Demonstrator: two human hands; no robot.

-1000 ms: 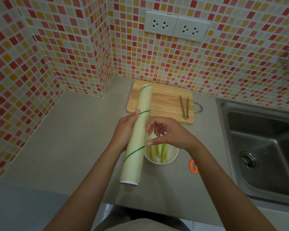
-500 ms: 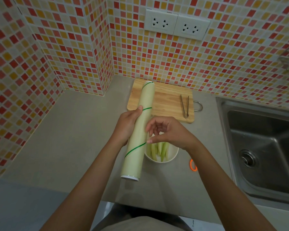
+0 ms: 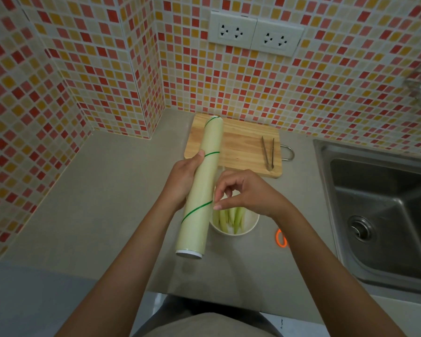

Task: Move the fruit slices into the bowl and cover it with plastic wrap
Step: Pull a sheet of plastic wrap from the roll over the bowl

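Plastic wrap roll [image 3: 203,188] sits clamped in our left hand [image 3: 182,182], tilted above the counter; our right hand [image 3: 246,193], fingers pinched at its edge, holds nothing we can confirm. Fruit slices [image 3: 231,217] already lie in the bowl [image 3: 249,227] just beneath. We judge the film's loose end must be found and drawn flat across the rim.

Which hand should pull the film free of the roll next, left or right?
Right. The right hand is free, its fingers at the roll edge above the bowl. The left hand is wrapped around the roll, holding it up.
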